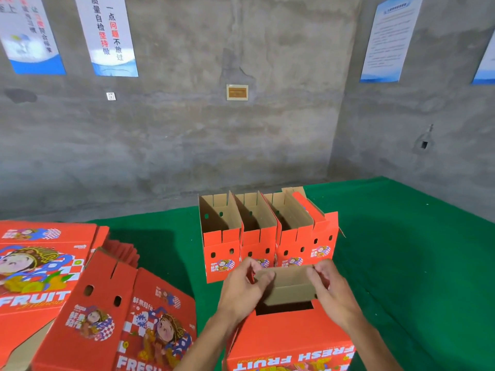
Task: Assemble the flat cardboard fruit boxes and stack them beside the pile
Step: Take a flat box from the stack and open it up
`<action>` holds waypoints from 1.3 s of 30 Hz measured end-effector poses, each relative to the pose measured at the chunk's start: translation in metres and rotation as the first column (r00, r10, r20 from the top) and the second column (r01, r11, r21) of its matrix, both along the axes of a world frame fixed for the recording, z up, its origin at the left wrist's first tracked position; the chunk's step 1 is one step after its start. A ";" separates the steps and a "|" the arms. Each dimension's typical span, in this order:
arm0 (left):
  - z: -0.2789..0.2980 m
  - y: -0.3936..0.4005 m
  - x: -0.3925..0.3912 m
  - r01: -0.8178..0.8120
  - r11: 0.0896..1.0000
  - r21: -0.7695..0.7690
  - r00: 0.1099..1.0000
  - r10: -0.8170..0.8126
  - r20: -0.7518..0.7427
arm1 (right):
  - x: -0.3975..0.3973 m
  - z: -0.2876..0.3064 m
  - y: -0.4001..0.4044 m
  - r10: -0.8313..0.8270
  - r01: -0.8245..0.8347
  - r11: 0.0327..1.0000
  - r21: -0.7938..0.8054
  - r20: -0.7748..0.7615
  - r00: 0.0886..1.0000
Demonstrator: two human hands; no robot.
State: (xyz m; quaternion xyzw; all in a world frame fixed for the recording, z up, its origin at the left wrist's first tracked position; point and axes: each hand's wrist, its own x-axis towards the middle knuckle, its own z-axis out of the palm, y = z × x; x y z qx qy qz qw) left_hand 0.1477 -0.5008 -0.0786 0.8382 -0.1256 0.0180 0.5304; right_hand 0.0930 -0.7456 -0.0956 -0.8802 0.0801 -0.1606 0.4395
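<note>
- Left hand (245, 283) and right hand (330, 286), fingers curled, pinch the brown flap (290, 286) of the red box (292, 341) nearest the camera
- Green table (401, 250), concrete wall (187, 129), posters (112, 36)

Held box (292, 352) reads "FRESH FRUIT"; flat box (34, 263) reads "FRUIT".

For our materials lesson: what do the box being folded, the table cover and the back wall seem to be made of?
Box in hands: cardboard, probably corrugated; glossy red print outside, plain brown flaps inside.
Table cover: green, matte, likely felt or similar fabric.
Wall: bare grey concrete or cement render, blotchy and rough.
</note>
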 end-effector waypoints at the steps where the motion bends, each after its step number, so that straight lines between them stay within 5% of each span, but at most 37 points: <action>1: 0.004 -0.002 0.004 -0.052 0.998 -0.042 0.996 0.048 -0.073 | -0.002 0.000 -0.001 0.005 -0.005 1.000 0.020 0.025 1.000; 5: 0.009 -0.010 0.013 -0.171 0.980 -0.098 0.962 0.144 -0.234 | -0.007 -0.007 0.003 0.013 -0.019 0.988 0.152 0.039 0.999; 8: -0.012 -0.017 -0.005 -0.208 0.959 0.190 0.978 0.201 0.056 | -0.014 -0.014 0.003 0.086 -0.092 0.992 -0.087 -0.075 0.994; 10: -0.020 -0.015 -0.011 -0.159 0.930 0.332 0.977 0.100 0.187 | -0.019 -0.016 0.001 0.102 -0.123 0.973 -0.196 -0.117 0.988; 14: -0.006 -0.001 -0.009 0.232 0.971 -0.063 0.964 -0.221 0.146 | -0.023 -0.014 -0.004 0.138 -0.138 0.990 -0.033 -0.007 0.990; 18: -0.013 0.008 -0.024 0.285 0.957 -0.045 0.947 -0.274 0.170 | -0.021 -0.006 0.002 0.170 -0.173 0.955 0.239 0.036 0.985; 23: -0.007 0.011 -0.033 0.259 0.966 -0.018 0.958 -0.254 0.134 | -0.026 -0.003 -0.003 0.135 -0.107 0.941 0.321 -0.067 0.988; 26: -0.004 0.010 -0.038 0.261 0.946 0.194 0.935 -0.298 0.193 | -0.023 -0.003 -0.001 0.200 -0.175 0.951 0.256 -0.076 0.977; 30: -0.018 0.012 -0.051 0.298 0.677 0.673 0.871 -0.482 0.099 | -0.028 -0.009 -0.009 0.287 -0.278 0.958 0.073 -0.279 0.916; 39: -0.030 0.000 -0.053 0.135 0.567 0.813 0.948 -0.313 0.061 | -0.052 -0.018 -0.014 0.027 -0.143 0.922 -0.360 -0.307 0.951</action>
